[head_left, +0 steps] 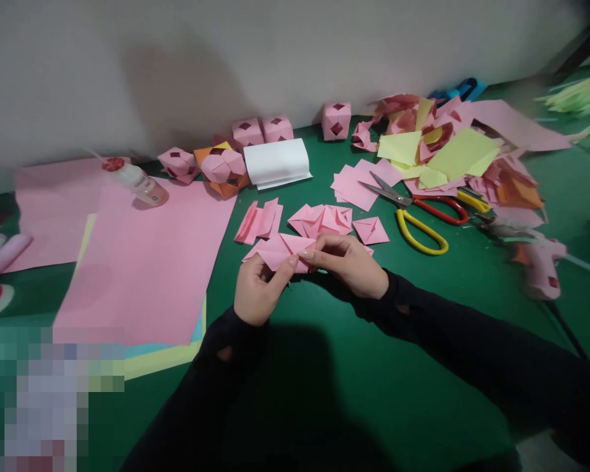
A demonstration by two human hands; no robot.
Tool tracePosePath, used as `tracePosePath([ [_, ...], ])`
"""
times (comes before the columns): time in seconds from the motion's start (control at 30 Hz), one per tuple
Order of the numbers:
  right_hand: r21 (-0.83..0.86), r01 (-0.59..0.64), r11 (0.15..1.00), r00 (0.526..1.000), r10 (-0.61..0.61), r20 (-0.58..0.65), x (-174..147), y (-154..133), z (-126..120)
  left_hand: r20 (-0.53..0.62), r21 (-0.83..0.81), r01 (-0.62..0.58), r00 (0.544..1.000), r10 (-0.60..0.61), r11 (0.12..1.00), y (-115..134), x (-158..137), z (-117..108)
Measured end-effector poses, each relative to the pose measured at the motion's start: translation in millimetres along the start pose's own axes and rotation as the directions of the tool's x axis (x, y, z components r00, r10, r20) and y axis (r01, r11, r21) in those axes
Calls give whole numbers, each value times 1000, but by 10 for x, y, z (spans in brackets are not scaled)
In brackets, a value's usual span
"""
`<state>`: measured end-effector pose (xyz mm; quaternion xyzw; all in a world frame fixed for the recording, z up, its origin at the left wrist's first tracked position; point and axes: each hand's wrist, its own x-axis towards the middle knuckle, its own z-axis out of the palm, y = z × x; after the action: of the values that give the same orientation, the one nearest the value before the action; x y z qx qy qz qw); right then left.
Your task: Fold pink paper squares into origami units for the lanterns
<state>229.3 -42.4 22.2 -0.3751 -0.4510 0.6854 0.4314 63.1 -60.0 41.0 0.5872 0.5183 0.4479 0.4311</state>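
Note:
Between my hands is a folded piece of pink paper [278, 249], held just above the green table. My left hand [261, 288] pinches its left part, thumb on top. The thumb and fingertips of my right hand [351, 263] grip the right end, and the two thumbs almost meet. Right behind the held piece lie folded pink paper units [320, 219], partly covered by it. A single folded pink square [372, 230] rests to the right, and narrow folded pink strips [258, 221] lie to the left.
Scissors [403, 200] with red and yellow handles lie right of pink squares [358, 182]. A glue gun [541, 262] is farther right, below paper scraps [452, 157]. Large pink sheets [147, 262] and a bottle [140, 183] are left. Pink paper cubes [337, 121] line the wall.

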Motion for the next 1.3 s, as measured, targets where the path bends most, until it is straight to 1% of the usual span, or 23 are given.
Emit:
tracePosePath([
  [0.1,-23,0,1000,1000,0,7,0,1,3,-3,17,2,1000,-2,1000,-15,3,-11],
  [0.23,-7,-28,1000,999,27,-28,-4,-16,18,-24,38,10,1000,-9,999,-50,4,-28],
  [0.4,11,11,1000,999,-11,-41,-9,-2,5,-43,28,0,999,2,1000,-84,2,-29],
  [0.57,-27,38,999,998,-39,-49,-12,17,6,-3,43,-5,1000,5,999,-37,0,-45],
  [0.7,-68,37,997,997,-41,-64,-17,-10,23,34,66,-64,997,62,996,1,0,-33],
  [0.9,-95,38,995,997,-45,-68,-30,-35,34,-29,142,-53,998,58,988,-72,4,-11],
  [1.0,-79,27,996,996,-34,-82,-26,-30,35,-40,131,-55,997,60,990,-99,-3,-17],
  [1.13,-31,30,999,995,-32,-96,-22,-27,40,-82,96,-16,996,24,995,-89,-15,-19],
  [1.23,-39,38,999,996,-41,-84,-27,-34,39,-34,68,-24,999,27,997,-72,-15,-23],
  [1.3,-44,48,998,996,-52,-74,-33,-41,39,-23,65,-18,1000,19,998,-61,-16,-27],
])
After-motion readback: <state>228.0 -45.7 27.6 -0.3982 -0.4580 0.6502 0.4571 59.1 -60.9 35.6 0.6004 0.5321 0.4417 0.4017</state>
